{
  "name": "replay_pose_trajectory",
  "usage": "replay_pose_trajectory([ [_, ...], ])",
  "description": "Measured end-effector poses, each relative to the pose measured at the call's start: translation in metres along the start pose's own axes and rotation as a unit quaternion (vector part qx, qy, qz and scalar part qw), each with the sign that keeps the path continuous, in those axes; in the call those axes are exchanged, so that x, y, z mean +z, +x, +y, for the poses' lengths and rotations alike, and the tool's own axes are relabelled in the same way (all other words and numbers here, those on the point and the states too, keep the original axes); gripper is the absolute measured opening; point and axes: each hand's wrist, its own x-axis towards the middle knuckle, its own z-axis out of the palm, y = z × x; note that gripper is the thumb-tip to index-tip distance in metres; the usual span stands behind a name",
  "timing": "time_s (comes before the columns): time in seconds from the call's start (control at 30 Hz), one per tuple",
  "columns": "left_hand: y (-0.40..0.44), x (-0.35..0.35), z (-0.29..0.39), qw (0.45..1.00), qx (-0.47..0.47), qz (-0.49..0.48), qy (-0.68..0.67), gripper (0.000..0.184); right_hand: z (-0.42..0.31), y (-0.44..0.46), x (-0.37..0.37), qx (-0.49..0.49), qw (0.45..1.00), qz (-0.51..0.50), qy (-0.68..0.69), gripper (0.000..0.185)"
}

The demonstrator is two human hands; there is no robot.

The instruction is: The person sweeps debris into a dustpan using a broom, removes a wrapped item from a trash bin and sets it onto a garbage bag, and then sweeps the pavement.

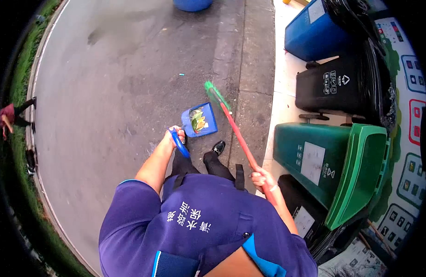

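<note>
My left hand (176, 134) is wrapped round the blue handle (181, 147) of a dustpan. The blue dustpan (187, 121) is in front of my feet, with green and yellow leaves (198, 119) and small bits of litter in its pan. My right hand (264, 180) grips the red pole of a broom (240, 136). Green bristles (210, 87) at the broom's far end point forward, beyond the dustpan and to its right. On the pavement ahead lies a small teal scrap (181, 74), apart from both tools.
Along the right stand a blue bin (314, 34), a black bin (331, 85) and a green bin (298, 154) with its lid. Another blue container (192, 3) is far ahead. A person (14, 114) is at the left by the kerb and grass (26, 64).
</note>
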Motion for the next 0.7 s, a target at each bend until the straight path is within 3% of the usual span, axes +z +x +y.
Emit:
replay_pose_trajectory([
  [0.07,-0.006,-0.002,0.002,1.000,0.004,0.009,0.004,0.015,0.018,-0.023,0.021,0.019,0.992,-0.041,0.120,0.030],
  [0.17,0.002,-0.017,0.015,0.998,-0.041,-0.033,0.024,0.014,0.045,-0.024,0.040,0.004,0.995,-0.026,0.100,0.029],
  [0.27,0.005,-0.016,0.016,0.999,-0.005,-0.010,0.047,0.012,0.058,0.006,0.027,-0.039,0.999,0.014,0.008,0.022],
  [0.33,0.001,-0.007,0.017,1.000,0.002,-0.012,0.026,0.011,0.059,0.031,0.021,-0.085,0.983,0.104,-0.122,0.014],
  [0.4,0.003,-0.004,0.020,0.999,0.031,0.003,0.008,0.010,0.066,0.051,0.007,-0.083,0.985,0.113,-0.105,0.010],
  [0.47,0.004,0.003,0.021,0.997,0.052,0.039,0.036,0.015,0.075,0.060,-0.006,-0.055,0.994,0.090,-0.030,0.017],
  [0.5,0.001,0.007,0.022,0.997,0.056,0.044,0.034,0.015,0.083,0.051,0.010,-0.024,0.996,0.025,0.086,0.027],
  [0.6,0.000,0.006,0.023,0.997,0.054,0.046,0.032,0.014,0.095,0.004,0.032,-0.008,0.982,-0.050,0.180,0.032],
  [0.7,0.000,0.004,0.029,0.998,0.050,0.041,0.024,0.014,0.101,-0.012,0.049,-0.030,0.991,-0.023,0.127,0.030],
])
